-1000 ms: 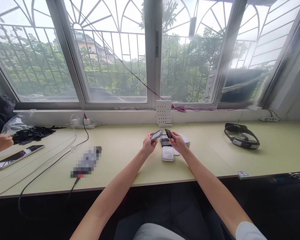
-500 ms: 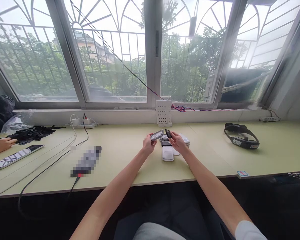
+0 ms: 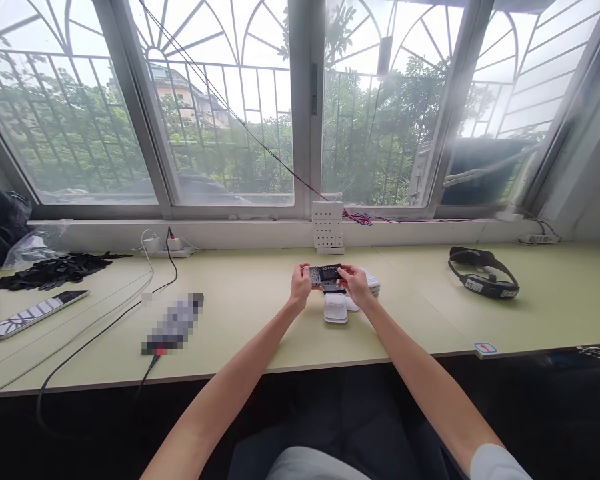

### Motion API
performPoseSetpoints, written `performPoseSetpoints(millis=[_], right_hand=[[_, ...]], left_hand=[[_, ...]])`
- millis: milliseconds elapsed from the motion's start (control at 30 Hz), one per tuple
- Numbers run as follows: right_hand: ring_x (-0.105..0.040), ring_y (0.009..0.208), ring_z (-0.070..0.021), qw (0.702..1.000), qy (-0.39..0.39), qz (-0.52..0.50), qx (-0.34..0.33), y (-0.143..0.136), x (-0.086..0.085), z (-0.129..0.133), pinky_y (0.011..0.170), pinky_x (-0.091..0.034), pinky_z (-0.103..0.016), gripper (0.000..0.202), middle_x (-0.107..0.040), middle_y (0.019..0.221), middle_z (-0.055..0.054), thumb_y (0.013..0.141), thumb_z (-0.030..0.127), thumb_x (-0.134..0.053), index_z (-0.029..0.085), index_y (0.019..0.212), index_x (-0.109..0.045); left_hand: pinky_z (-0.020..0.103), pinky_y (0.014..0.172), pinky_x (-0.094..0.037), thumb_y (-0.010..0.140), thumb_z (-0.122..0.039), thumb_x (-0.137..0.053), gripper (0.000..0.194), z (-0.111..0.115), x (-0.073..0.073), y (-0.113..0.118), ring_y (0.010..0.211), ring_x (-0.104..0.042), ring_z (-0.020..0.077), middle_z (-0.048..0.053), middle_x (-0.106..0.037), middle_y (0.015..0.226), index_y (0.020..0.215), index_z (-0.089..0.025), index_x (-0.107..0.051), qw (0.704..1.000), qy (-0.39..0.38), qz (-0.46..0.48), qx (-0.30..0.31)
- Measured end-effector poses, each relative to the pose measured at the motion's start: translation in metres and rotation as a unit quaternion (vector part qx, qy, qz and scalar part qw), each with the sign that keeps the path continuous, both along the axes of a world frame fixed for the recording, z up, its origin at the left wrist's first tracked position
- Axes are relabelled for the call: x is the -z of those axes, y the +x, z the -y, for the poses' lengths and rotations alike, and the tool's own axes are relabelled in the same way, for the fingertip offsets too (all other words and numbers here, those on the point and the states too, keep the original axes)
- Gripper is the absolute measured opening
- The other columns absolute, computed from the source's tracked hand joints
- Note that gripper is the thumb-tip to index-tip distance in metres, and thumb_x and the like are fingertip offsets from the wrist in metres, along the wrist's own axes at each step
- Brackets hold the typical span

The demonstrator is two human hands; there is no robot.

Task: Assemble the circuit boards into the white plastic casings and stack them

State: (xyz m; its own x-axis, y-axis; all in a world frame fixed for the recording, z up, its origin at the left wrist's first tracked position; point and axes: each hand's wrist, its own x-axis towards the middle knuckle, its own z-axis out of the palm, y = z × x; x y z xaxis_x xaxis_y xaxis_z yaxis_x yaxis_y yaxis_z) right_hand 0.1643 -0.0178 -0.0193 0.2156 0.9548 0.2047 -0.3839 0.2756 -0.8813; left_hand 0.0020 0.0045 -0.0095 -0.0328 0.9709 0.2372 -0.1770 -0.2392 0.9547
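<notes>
My left hand [image 3: 301, 283] is closed on a small grey device [image 3: 315, 274], its left end between the fingers. A black battery [image 3: 330, 271] with "3000" printed on it lies against the device's right part, and my right hand [image 3: 353, 280] pinches its right end. Whether the battery sits inside the device cannot be made out. Just below the hands, a white case [image 3: 335, 305] rests on the table. A stack of white pieces [image 3: 373, 283] is partly hidden behind my right hand. Another dark item shows beneath the held device.
A black headset [image 3: 485, 280] sits at the right. On the left are a pixelated device [image 3: 174, 325] with a cable, a phone-like slab [image 3: 35, 313] and a black pile [image 3: 60, 270]. A white perforated block [image 3: 328, 228] stands by the window. Another person's fingertips show at the far left edge.
The device and the battery, apart before, are now together between my hands, the battery turned lengthwise. The other person's hand has moved left, almost out of view.
</notes>
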Motion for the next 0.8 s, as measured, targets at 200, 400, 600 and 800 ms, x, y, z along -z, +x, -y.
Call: performPoseSetpoints(millis=[200, 400, 600, 800], right_hand=[[-0.062, 0.047, -0.0129, 0.997, 0.022, 0.071, 0.034, -0.004, 0.0024, 0.0011, 0.046, -0.052, -0.026, 0.028, -0.066, 0.069, 0.001, 0.072, 0.025, -0.076, 0.017, 0.094, -0.061], [-0.068, 0.051, -0.0176, 0.993, 0.036, 0.101, 0.053, -0.0055, 0.0036, 0.003, 0.053, -0.06, -0.034, 0.026, -0.069, 0.08, -0.002, 0.074, 0.028, -0.074, 0.019, 0.093, -0.059], [-0.069, 0.052, -0.0196, 0.989, 0.055, 0.13, 0.051, -0.0065, 0.0043, 0.004, 0.056, -0.062, -0.036, 0.032, -0.07, 0.081, -0.003, 0.072, 0.037, -0.075, 0.02, 0.093, -0.057], [-0.065, 0.052, -0.0176, 0.978, 0.079, 0.176, 0.081, -0.007, 0.0043, 0.0056, 0.047, -0.055, -0.031, 0.034, -0.069, 0.079, -0.003, 0.071, 0.042, -0.076, 0.02, 0.092, -0.059]], left_hand=[[0.041, 0.069, -0.064, 0.097, -0.026, -0.045, 0.016, 0.0029, 0.0009, 0.0013, 0.087, -0.065, 0.0188, 0.01, -0.061, 0.102, 0.105, -0.018, -0.055, 0.998, -0.005, 0.021, 0.061], [0.047, 0.076, -0.064, 0.094, -0.026, -0.053, 0.015, 0.0073, 0.0004, 0.0022, 0.081, -0.069, 0.0183, 0.007, -0.066, 0.093, 0.106, -0.017, -0.052, 0.995, -0.01, 0.026, 0.095], [0.045, 0.078, -0.064, 0.081, -0.023, -0.072, 0.036, 0.0087, 0.0017, 0.0005, 0.076, -0.071, 0.0182, 0.002, -0.065, 0.081, 0.109, -0.018, -0.05, 0.995, 0.006, 0.002, 0.101], [0.045, 0.077, -0.064, 0.078, -0.025, -0.076, 0.039, 0.0077, 0.0034, -0.0005, 0.074, -0.07, 0.0174, 0.001, -0.064, 0.081, 0.108, -0.018, -0.051, 0.993, 0.021, 0.009, 0.113]])
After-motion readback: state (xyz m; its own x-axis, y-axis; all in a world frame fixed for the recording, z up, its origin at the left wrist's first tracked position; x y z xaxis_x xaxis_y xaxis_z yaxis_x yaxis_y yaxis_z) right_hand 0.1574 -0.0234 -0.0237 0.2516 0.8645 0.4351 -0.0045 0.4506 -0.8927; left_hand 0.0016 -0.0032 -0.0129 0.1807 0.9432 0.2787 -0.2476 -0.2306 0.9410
